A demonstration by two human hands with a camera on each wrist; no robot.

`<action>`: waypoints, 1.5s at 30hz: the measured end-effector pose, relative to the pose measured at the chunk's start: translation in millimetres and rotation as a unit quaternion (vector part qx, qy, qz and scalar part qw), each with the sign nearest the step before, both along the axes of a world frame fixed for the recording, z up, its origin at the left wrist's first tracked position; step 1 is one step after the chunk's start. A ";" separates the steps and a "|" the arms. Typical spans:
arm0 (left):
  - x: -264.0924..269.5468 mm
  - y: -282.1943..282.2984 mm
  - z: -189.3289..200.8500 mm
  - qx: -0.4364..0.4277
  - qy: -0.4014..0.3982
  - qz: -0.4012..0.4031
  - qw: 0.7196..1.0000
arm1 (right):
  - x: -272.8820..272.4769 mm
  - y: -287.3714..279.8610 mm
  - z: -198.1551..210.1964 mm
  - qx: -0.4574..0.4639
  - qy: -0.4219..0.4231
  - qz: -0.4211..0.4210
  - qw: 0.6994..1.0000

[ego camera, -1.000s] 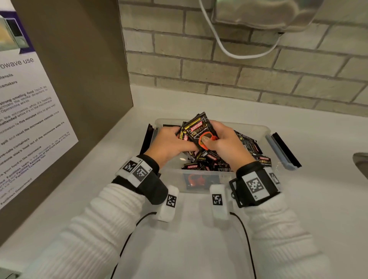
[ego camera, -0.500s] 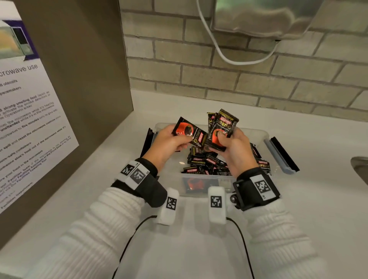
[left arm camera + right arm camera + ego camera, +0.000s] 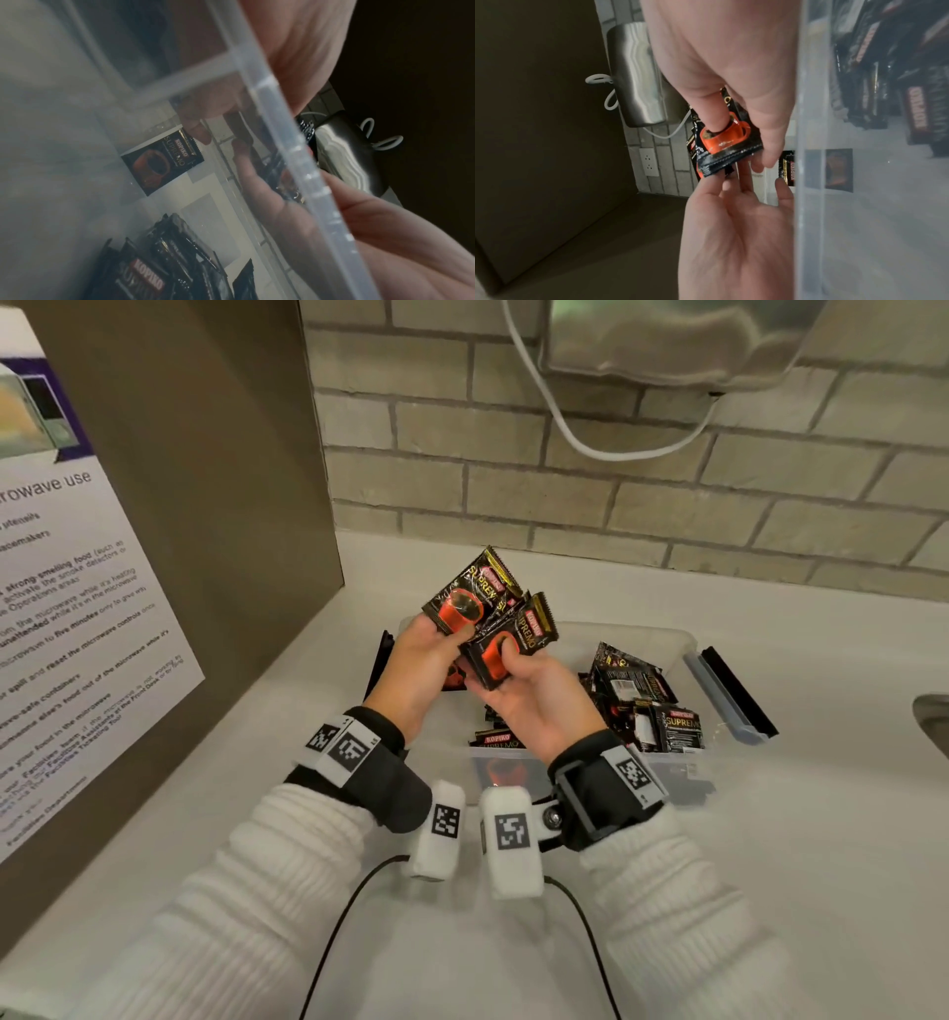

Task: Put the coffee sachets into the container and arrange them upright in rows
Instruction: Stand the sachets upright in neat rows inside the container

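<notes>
Over the left part of the clear plastic container (image 3: 642, 633), both hands hold black and orange coffee sachets. My left hand (image 3: 447, 629) pinches one sachet (image 3: 475, 590), tilted up and to the right. My right hand (image 3: 500, 670) grips a small stack of sachets (image 3: 513, 636) with the thumb on the front; in the right wrist view the stack (image 3: 727, 148) lies under that thumb, with the left hand (image 3: 731, 233) below it. Loose sachets (image 3: 637, 701) lie jumbled in the container's right half. One sachet (image 3: 162, 162) lies flat on its floor.
The container stands on a white counter (image 3: 770, 865), with its side latches (image 3: 729, 695) folded out. A brown panel with a microwave notice (image 3: 77, 608) rises at the left. Behind is a brick wall with a steel dispenser (image 3: 667, 341) and white cable. A sink edge (image 3: 932, 721) is at the far right.
Both hands have lifted out of the container and moved left. The left hand's sachet has swung upright and now overlaps the right hand's stack.
</notes>
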State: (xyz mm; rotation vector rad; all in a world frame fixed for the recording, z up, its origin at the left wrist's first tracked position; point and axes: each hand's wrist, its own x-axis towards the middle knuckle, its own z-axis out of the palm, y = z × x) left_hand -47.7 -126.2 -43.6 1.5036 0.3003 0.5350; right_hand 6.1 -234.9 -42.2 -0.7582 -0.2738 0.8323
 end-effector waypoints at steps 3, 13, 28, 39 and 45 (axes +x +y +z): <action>1.3 0.3 -0.8 0.018 0.028 -0.010 0.999 | 3.5 -1.0 0.3 0.008 -0.014 -0.037 0.999; -7.1 -2.5 7.5 -0.120 0.024 -0.141 0.982 | 4.5 -2.4 6.0 -0.109 -0.171 -0.054 0.978; -12.3 2.8 7.7 -0.192 0.066 -0.144 0.969 | -7.0 2.4 26.5 -0.425 -0.724 -0.034 0.542; -14.0 0.9 10.5 -0.195 0.089 -0.144 0.966 | -2.5 6.9 20.0 -0.395 -0.720 -0.085 0.564; -15.8 -4.0 12.9 -0.125 0.105 -0.117 0.980 | -1.4 9.2 17.2 -0.392 -0.722 -0.056 0.567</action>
